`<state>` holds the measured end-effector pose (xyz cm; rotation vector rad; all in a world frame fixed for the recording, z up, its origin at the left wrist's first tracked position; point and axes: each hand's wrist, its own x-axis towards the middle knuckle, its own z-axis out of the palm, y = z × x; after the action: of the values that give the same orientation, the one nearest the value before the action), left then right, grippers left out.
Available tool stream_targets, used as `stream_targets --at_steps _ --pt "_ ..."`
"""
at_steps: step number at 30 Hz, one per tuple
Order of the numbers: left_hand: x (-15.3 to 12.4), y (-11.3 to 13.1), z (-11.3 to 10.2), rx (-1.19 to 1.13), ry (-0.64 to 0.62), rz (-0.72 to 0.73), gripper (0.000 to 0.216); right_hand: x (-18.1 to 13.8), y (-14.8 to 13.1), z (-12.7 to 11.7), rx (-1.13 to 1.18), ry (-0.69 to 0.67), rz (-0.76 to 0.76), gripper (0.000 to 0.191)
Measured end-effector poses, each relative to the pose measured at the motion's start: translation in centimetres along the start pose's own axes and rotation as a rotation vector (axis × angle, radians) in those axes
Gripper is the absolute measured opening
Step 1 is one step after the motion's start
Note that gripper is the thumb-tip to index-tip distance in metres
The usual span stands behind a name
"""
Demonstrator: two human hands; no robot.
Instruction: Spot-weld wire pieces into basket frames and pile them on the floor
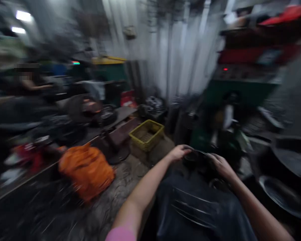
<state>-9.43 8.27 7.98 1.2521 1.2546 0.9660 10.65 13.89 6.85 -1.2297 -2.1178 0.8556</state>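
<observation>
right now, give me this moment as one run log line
left hand: holding thin curved piece | right hand: holding same piece | left of hands: yellow crate, orange bundle | view: blurred

1 cam, head-worn: looks fwd & down from head ht, wide FOV. Lap (195, 209) nearest, at btm; L hand (178, 153) & R hand (221, 164) close, lower R of ctr. Crate (146, 145) mid-dist., nr ctr. Wall (177, 63) farther, top ctr, approx. head-on.

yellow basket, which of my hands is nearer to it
Left. Your left hand appears below and right of the yellow basket; your right hand is farther to the right.
</observation>
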Motion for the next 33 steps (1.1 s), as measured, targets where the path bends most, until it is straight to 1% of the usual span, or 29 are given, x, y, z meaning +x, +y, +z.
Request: stream_targets --at_steps 2,4,8,11,14,21,27,29,33 --pt "1.6 0.0 1.9 0.005 -0.070 -0.026 0.030 -2.6 1.4 -1.9 0.090 0.032 0.131 0.036" --pt "2.7 -0.2 2.8 -0.004 -0.091 -0.066 0.033 -3.5 2.0 -2.6 0.201 0.056 0.201 0.039" --pt "4.0 -0.7 4.2 -0.038 -0.157 -0.120 0.040 -3.9 3.1 -3.2 0.335 0.114 0.232 0.036" --pt "4.7 -1.0 5.6 -0.074 -0.192 -0.140 0.044 -4.6 4.1 -3.7 0.385 0.132 0.245 0.033" --pt "5.1 -0.9 6.4 -0.055 -0.201 -0.158 0.043 -5.2 4.9 -4.0 0.414 0.150 0.255 0.031" --pt "5.4 -1.1 6.6 -0.016 -0.237 -0.183 0.041 -5.6 5.8 -3.5 0.406 0.139 0.264 0.027" --pt "5.5 -1.8 6.2 -0.025 -0.262 -0.200 0.041 -5.4 6.4 -3.1 0.401 0.070 0.300 0.027" --pt "5.6 -2.0 6.0 -0.026 -0.263 -0.196 0.041 -5.3 6.2 -3.0 0.355 0.084 0.298 0.025" --pt "5.7 -2.4 5.4 -0.044 -0.264 -0.178 0.041 -5.4 5.4 -2.4 0.156 0.181 0.225 0.022"
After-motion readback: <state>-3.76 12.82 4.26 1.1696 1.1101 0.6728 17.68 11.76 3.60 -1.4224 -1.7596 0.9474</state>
